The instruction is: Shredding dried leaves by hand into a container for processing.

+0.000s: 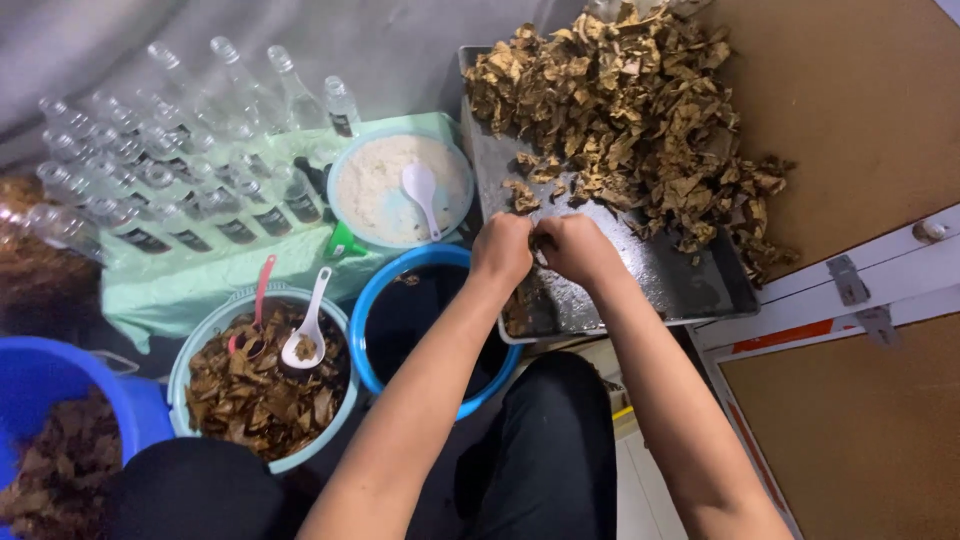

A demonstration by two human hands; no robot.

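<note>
**Dried leaf pinched between two hands at a tray's edge**

At far left, a blue tub point(40, 385) of brown leaves is seen. Next to it, clear bottles point(150, 180) are laid in rows on a pale green cloth point(200, 275). In front of them, a light-blue bowl point(190, 350) of wet brown leaves is set, with a white spoon point(305, 335) and a red-handled one resting in it. Further right, a bowl of white powder point(385, 185) and a blue bowl of dark liquid point(425, 320) are placed. The left hand point(503, 250) and right hand point(578, 248) are brought together over the near corner of the metal tray point(690, 280), fingers closed narrowly on a small piece of leaf point(540, 240) (mostly hidden). A heap of dried leaves point(630, 110) is piled on the tray's far end.
</note>
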